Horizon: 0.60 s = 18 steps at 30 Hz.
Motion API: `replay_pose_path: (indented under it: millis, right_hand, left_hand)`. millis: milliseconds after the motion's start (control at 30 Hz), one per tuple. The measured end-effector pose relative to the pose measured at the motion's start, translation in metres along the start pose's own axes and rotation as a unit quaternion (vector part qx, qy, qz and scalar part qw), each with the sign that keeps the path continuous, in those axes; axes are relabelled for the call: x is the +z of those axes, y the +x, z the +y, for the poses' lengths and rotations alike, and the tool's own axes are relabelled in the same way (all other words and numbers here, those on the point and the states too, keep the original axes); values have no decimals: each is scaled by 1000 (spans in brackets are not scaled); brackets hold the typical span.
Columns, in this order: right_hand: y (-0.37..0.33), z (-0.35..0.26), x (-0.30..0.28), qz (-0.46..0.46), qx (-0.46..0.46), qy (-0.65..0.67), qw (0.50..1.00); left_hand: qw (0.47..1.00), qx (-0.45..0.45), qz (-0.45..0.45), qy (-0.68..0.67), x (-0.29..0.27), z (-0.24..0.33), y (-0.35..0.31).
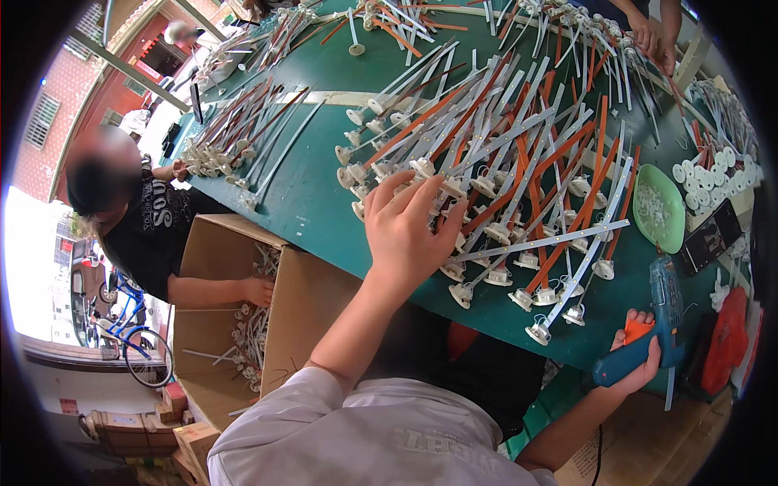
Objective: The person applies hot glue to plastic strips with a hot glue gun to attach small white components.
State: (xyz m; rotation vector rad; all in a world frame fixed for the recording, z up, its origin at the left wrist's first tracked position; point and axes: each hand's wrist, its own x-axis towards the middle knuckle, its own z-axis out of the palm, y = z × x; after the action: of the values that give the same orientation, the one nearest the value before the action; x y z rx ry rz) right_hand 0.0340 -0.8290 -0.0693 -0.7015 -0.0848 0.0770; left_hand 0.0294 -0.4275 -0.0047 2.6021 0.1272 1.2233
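My left hand [409, 227] reaches over a heap of LED strips [535, 239] with round white bases. Its fingers are spread and bent, and the fingertips lie at a white base [423, 168]; I cannot tell whether they touch it. My right hand [640, 368] is wrapped round the handle of a blue hot glue gun [668, 304] with an orange trigger, held at the table's near right edge. The gun's nozzle points away from me, and a pale glue stick sticks out below. Silver and orange-brown strips cross each other in the heap.
A green dish [658, 235] of small white pieces stands right, beside a phone [711, 236] and white discs [713, 182]. A red bag [727, 340] hangs nearby. Left, a co-worker's hand [259, 292] is in an open cardboard box [304, 312]. Another person's hands [655, 44] work far right.
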Motion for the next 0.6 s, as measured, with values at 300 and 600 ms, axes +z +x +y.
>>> replay_pose_path:
  millis: [300, 600]
  right_hand:
    - [1, 1, -5, -16, 8, 16, 1000]
    - [3, -1, -6, -24, 6, 19, 1000]
  left_hand:
    - [999, -1, -43, 29, -11, -16, 0]
    - [999, -17, -36, -16, -18, -21, 2]
